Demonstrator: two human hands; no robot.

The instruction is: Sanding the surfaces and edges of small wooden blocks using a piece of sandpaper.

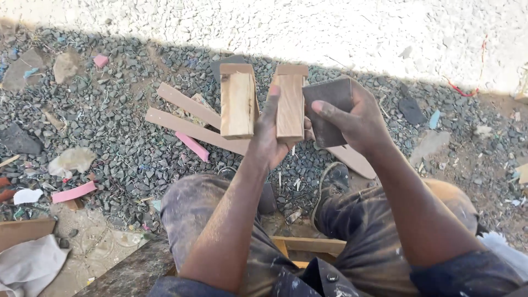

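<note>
My left hand (270, 137) is raised in front of me and grips a light wooden piece with two upright blocks: a left block (237, 102) and a right block (290, 104). My thumb lies up along the right block's near face. My right hand (357, 121) holds a dark brown sheet of sandpaper (325, 104), folded around my fingers, pressed against the right side of the right block.
I sit above grey gravel (121, 148). Flat wooden slats (187, 124) and a pink strip (192, 146) lie on the gravel under the blocks. Scraps of paper and cloth (27, 264) lie at the left. A wooden frame (308, 245) shows between my knees.
</note>
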